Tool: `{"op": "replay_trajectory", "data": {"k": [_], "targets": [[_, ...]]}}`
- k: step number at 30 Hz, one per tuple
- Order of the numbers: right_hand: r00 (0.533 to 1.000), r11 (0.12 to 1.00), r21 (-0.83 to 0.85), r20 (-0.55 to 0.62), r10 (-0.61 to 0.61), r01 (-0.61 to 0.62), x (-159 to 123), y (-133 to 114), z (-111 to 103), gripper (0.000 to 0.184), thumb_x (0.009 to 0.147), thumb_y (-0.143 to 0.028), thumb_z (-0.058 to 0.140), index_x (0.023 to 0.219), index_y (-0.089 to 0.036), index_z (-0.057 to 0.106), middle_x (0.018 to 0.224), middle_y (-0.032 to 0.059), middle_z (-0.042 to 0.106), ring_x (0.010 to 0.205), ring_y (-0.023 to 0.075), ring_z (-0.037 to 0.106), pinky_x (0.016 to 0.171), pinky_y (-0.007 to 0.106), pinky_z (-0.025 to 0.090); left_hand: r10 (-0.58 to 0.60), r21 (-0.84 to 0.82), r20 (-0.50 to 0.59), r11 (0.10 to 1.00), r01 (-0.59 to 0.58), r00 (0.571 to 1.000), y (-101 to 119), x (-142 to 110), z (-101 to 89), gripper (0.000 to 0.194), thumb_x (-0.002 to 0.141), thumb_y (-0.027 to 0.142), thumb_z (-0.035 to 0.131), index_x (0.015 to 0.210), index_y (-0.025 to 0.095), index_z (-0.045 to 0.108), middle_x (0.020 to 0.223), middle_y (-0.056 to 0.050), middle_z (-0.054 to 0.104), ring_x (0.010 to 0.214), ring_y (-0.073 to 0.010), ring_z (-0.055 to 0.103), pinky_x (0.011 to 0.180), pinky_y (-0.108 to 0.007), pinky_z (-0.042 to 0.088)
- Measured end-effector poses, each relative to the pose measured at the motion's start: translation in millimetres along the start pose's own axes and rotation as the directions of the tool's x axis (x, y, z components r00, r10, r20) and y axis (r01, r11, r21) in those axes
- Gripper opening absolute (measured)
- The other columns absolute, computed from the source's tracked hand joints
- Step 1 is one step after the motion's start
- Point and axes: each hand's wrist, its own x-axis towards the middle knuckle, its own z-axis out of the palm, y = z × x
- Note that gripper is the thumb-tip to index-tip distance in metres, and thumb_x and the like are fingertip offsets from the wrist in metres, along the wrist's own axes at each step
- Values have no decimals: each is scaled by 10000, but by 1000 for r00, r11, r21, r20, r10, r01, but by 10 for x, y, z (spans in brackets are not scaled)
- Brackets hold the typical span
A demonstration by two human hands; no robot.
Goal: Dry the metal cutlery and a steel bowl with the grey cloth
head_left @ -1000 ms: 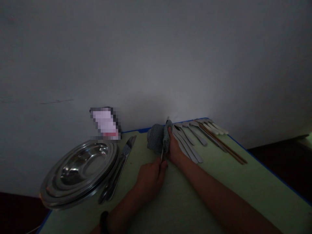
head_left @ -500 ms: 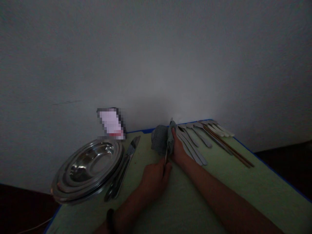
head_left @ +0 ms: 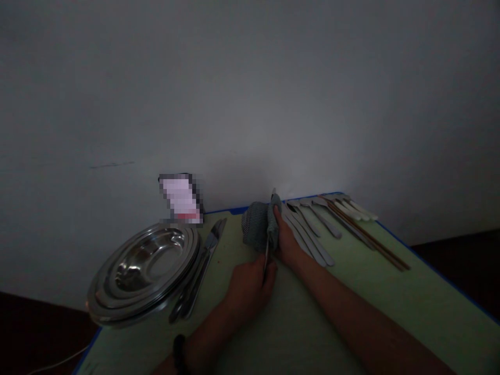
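My left hand (head_left: 252, 281) is closed round the handle of a table knife (head_left: 267, 255), which points away from me. Folded about its blade is a grey checked cloth (head_left: 255, 225), pinched in my right hand (head_left: 287, 237). Only the metal tip of the knife shows above the cloth; most of the blade is hidden. To the left of my left hand, a pair of table knives (head_left: 201, 273) lies beside a stack of steel plates (head_left: 154, 265). Just right of my right hand are several pieces of metal cutlery (head_left: 312, 245).
A phone (head_left: 182, 198) with a blurred screen leans on the wall behind the plates. Further right lie wooden chopsticks (head_left: 385, 252) and white-handled cutlery (head_left: 359, 209). The green table (head_left: 410, 312) has a blue edge and stands against a grey wall (head_left: 250, 94).
The view has shifted very slightly, so the table items sit a little further right. Both hands keep their grip on the knife and cloth.
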Motion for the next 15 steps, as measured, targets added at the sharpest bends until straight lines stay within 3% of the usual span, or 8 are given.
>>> {"op": "replay_trajectory", "data": {"k": [6, 15], "targets": [[993, 990, 86, 39, 111, -114, 2, -11, 10, 406, 793, -543, 493, 917, -198, 667, 758, 22, 722, 910, 166, 654, 817, 292, 511, 18, -1, -6, 1000, -18, 1000, 2, -7, -6, 313, 932, 319, 282, 991, 162, 546, 828, -83, 696, 733, -220, 661, 654, -294, 441], [995, 993, 80, 35, 89, -92, -12, -29, 13, 389, 792, -526, 502, 900, -193, 671, 698, 12, 710, 884, 161, 655, 790, 269, 511, 15, 2, 5, 1000, -16, 1000, -19, 12, 3, 318, 927, 320, 280, 1037, 156, 530, 843, -88, 694, 741, -224, 660, 663, -302, 445]]}}
